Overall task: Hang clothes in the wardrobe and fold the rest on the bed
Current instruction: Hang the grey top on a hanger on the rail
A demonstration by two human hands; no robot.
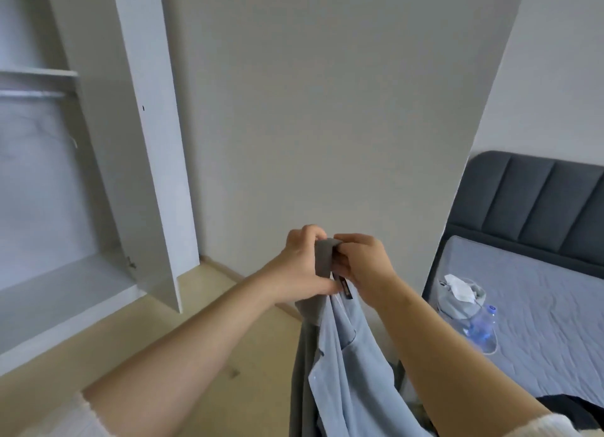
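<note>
With the open wardrobe (140,142) at left, the grey upper end of a pale blue garment (343,371) is gripped by the left hand (302,266) and pinched by the right hand (362,263). The rest is seen hanging below both hands, just off the left edge of the bed (539,306).
</note>
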